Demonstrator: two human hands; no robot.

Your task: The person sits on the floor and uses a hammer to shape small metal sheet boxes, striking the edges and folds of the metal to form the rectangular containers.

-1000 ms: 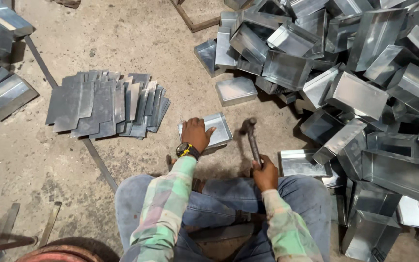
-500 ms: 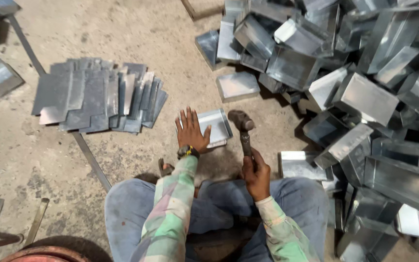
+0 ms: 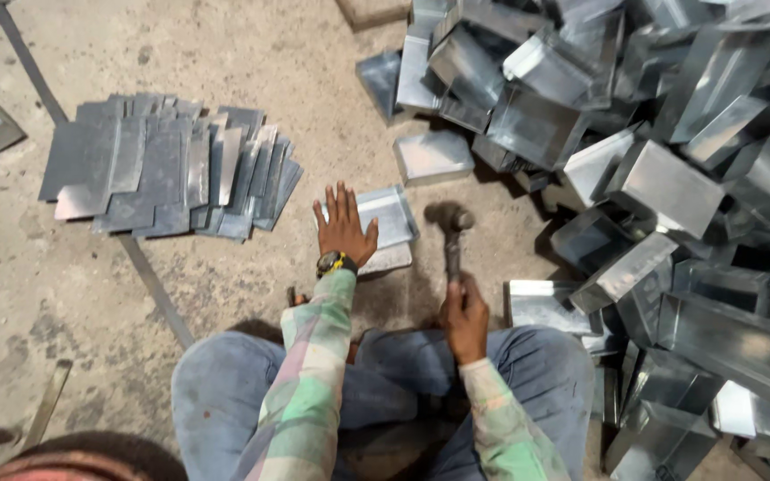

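— Packages, labels, signs, screens: any to enter?
— None found. No printed wrapping, no tags, no boards, no displays anywhere, from twelve o'clock round to six.
— Nothing at three o'clock, nothing at nine?
— Nothing of that kind at either. Entry closed at zero items.

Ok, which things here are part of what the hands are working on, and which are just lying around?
In hand:
- left hand flat on the metal tray
- right hand gripping the hammer

Lying about:
- flat sheet stack
- heap of folded boxes
- metal strip on the floor
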